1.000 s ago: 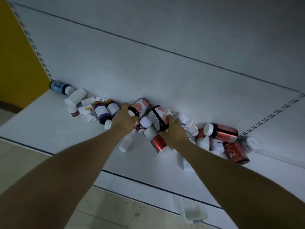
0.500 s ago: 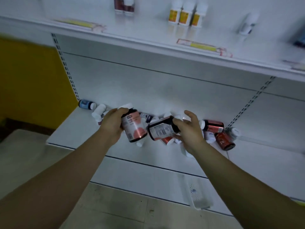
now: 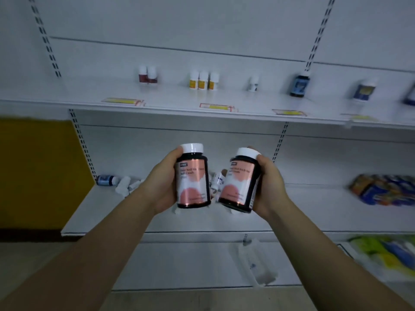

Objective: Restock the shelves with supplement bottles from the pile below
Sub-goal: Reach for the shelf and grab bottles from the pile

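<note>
Shelving: white upper shelf (image 3: 175,102) is sparsely stocked; the pile (image 3: 125,187) lies on the lower shelf (image 3: 107,212)
Left hand (image 3: 161,187): wrapped round an upright dark bottle (image 3: 192,178)
Right hand (image 3: 268,187): clasps a tilted twin bottle (image 3: 240,179)
Risk: both held in mid-air, well below the upper shelf; the tilted one might slip, or topple neighbours

I'm seeing the pile (image 3: 125,187) mostly hiding behind my two held bottles (image 3: 192,176). The coloured packs (image 3: 381,191) at right are blurring past reading, and the frame edge is cutting them off.
</note>
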Action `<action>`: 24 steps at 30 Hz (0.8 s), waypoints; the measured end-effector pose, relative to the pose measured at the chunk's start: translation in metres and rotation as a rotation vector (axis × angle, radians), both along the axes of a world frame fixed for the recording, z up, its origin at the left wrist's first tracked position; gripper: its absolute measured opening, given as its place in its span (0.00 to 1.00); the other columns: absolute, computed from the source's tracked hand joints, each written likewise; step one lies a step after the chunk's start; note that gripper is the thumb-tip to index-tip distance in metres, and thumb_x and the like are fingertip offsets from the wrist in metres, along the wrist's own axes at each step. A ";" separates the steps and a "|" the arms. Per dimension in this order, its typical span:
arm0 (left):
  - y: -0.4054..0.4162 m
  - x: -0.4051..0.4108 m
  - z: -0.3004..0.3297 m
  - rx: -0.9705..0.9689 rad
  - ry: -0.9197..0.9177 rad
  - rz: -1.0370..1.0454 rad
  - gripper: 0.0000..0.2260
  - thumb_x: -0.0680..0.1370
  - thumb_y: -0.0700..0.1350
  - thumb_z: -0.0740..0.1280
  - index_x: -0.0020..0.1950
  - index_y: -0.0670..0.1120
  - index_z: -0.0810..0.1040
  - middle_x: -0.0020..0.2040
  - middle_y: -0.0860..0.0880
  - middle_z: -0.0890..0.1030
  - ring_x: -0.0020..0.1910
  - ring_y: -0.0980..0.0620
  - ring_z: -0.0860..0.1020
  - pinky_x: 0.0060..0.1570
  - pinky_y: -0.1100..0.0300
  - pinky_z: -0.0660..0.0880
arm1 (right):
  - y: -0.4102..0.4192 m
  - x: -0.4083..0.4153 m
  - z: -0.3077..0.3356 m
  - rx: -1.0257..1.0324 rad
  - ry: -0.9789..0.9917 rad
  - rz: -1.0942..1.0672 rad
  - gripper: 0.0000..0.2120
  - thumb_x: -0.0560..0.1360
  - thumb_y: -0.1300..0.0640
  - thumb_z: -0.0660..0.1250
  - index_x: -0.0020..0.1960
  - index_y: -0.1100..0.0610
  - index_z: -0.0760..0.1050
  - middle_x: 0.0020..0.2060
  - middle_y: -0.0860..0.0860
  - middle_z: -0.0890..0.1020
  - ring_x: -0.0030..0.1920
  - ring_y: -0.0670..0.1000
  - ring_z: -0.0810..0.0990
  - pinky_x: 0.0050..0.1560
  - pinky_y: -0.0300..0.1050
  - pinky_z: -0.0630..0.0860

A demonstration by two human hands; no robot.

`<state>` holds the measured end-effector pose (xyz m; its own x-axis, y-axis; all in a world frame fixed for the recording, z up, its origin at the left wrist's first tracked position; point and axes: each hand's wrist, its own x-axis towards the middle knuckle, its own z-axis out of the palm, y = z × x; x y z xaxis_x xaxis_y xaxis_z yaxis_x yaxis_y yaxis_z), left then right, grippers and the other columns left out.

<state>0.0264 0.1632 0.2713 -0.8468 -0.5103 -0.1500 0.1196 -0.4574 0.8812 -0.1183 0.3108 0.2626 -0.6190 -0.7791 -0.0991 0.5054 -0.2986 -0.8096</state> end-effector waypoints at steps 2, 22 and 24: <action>0.019 -0.005 0.018 -0.035 0.070 -0.073 0.16 0.78 0.53 0.57 0.49 0.43 0.78 0.40 0.44 0.80 0.39 0.46 0.79 0.48 0.51 0.76 | 0.019 0.002 0.018 0.007 0.049 0.031 0.19 0.75 0.49 0.58 0.53 0.62 0.76 0.39 0.60 0.81 0.39 0.59 0.83 0.41 0.52 0.81; 0.278 -0.224 0.097 -0.283 0.301 -0.336 0.10 0.80 0.42 0.57 0.58 0.51 0.74 0.47 0.47 0.82 0.42 0.52 0.81 0.47 0.55 0.78 | 0.302 -0.158 0.112 0.053 0.493 -0.395 0.11 0.78 0.58 0.59 0.57 0.46 0.73 0.46 0.53 0.80 0.43 0.52 0.80 0.47 0.53 0.79; 0.316 -0.257 0.097 -0.280 0.301 -0.404 0.11 0.81 0.42 0.56 0.59 0.52 0.74 0.48 0.49 0.83 0.45 0.53 0.81 0.49 0.55 0.77 | 0.342 -0.177 0.113 0.084 0.538 -0.438 0.14 0.72 0.55 0.65 0.57 0.47 0.73 0.42 0.52 0.81 0.40 0.52 0.81 0.40 0.51 0.80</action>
<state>-0.2309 0.4788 0.3680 -0.9671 -0.1234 0.2223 0.2485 -0.2736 0.9292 -0.2949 0.6532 0.3756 -0.8543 -0.4498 0.2605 -0.1251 -0.3086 -0.9429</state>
